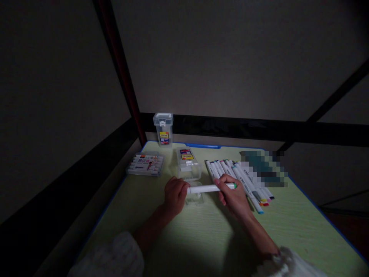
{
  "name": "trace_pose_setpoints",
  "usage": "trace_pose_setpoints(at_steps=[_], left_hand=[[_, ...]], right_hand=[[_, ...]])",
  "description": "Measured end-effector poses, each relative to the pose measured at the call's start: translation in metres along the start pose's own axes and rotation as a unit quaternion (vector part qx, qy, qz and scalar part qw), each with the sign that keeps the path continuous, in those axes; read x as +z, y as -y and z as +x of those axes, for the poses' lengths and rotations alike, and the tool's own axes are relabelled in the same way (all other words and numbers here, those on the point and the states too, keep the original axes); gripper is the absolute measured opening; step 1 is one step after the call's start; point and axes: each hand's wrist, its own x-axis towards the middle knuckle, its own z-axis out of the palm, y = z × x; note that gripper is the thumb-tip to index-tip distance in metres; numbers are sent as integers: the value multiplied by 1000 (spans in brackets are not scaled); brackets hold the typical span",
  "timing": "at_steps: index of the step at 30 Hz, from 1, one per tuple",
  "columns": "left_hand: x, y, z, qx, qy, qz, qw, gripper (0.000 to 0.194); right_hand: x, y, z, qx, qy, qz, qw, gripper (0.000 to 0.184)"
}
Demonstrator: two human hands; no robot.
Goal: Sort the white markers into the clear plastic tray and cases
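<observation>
Between my two hands a white marker with a green end is held level above the table. My left hand is closed around its left end. Near the green end, my right hand grips it with thumb and fingers. Behind the marker lies a clear plastic box on its side, with a yellow label and its open end toward me. Its clear lid shows partly under the marker. Right of my right hand, several white markers with coloured ends lie in a loose pile.
A flat clear case of markers lies at the table's left edge. An upright clear box with a closed lid stands at the back left. A blurred-out dark flat object lies at the right. The pale table has a blue edge; walls stand behind and left.
</observation>
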Motion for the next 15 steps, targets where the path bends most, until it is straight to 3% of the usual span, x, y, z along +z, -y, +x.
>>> trace_pose_setpoints(at_steps=[7, 15], left_hand=[[1, -5, 0, -110, 4, 4, 994, 32], [1, -7, 3, -163, -1, -40, 986, 34]], right_hand=[[3, -6, -2, -44, -18, -1, 999, 33], [4, -8, -5, -91, -29, -23, 995, 32]])
